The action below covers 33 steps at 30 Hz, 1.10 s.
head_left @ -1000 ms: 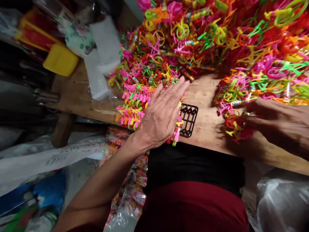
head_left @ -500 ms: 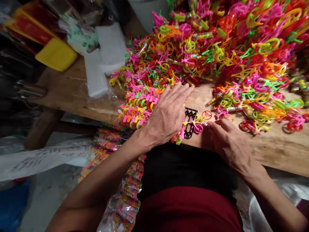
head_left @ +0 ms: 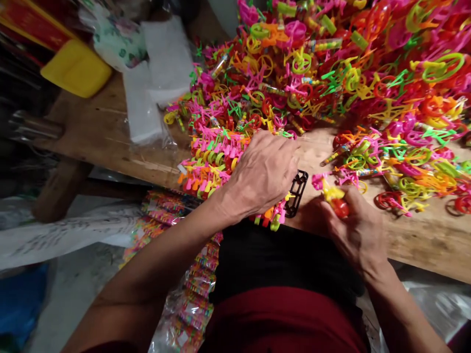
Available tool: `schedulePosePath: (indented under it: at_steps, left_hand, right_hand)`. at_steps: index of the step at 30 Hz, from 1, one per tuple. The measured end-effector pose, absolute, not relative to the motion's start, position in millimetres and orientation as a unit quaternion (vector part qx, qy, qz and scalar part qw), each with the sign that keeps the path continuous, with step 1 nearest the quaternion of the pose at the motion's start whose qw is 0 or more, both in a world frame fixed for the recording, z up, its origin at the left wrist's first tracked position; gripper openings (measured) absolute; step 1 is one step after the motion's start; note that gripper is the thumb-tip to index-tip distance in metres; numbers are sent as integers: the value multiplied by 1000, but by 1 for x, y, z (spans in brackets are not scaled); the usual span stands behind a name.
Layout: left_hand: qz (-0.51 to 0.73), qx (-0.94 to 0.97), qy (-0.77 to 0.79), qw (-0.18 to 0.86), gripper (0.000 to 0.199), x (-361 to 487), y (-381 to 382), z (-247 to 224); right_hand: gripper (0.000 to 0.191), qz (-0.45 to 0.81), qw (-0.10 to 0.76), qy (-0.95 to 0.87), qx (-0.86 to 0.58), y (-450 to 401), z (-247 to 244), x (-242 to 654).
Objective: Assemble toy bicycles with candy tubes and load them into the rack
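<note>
My left hand [head_left: 263, 171] rests over rows of small colourful plastic toys [head_left: 208, 157], its knuckles bent and its fingertips hidden. By its fingers lies a black plastic rack [head_left: 302, 189], partly covered by the hand. A few toys poke out below my left palm. Over the table to the right, my right hand [head_left: 355, 220] is closed on a small plastic toy [head_left: 334, 198] with yellow, red and pink parts, blurred by motion.
A large heap of loose plastic toys [head_left: 294, 73] fills the back of the wooden table [head_left: 423, 240]; a smaller pile [head_left: 408, 162] lies right. White packets [head_left: 158, 73] and a yellow scoop-like piece [head_left: 77, 68] are at left. Bagged toy strips [head_left: 200, 284] hang below the edge.
My left hand's fingers, stretched flat before, are now bent. My right hand has lifted a toy away from the black rack, slightly to the right. The view has shifted a little.
</note>
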<state>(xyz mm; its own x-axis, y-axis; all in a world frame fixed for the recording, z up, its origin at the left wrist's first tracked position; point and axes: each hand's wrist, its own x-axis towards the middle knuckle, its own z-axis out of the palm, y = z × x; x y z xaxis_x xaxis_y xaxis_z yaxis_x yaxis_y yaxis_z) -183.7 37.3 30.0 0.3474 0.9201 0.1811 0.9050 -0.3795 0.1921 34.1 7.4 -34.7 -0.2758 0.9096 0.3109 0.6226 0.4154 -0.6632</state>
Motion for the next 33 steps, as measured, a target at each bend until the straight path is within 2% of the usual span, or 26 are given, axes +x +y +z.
schedulePosePath:
  at_steps: [6, 11, 16, 23, 29, 31, 33]
  left_hand:
    - [143, 817, 555, 61, 45, -185, 36, 33]
    - [152, 812, 560, 53, 47, -184, 36, 31]
    - [167, 811, 559, 40, 48, -183, 35, 27]
    - [190, 822, 536, 30, 48, -185, 39, 24]
    - [143, 817, 558, 23, 38, -180, 38, 29]
    - [138, 813, 566, 19, 38, -179, 38, 29]
    - [146, 808, 570, 31, 42, -179, 37, 31]
  right_hand:
    - [9, 239, 419, -767, -424, 35, -39, -6]
    - [17, 305, 440, -728, -428, 43, -51, -25]
    - [16, 247, 443, -755, -415, 44, -54, -27]
    - [21, 149, 400, -802, -418, 43, -63, -34]
    - [23, 205, 312, -844, -385, 52, -47, -11]
    - [30, 161, 285, -859, -394, 60, -33, 3]
    - [26, 92, 241, -871, -417, 72, -21, 14]
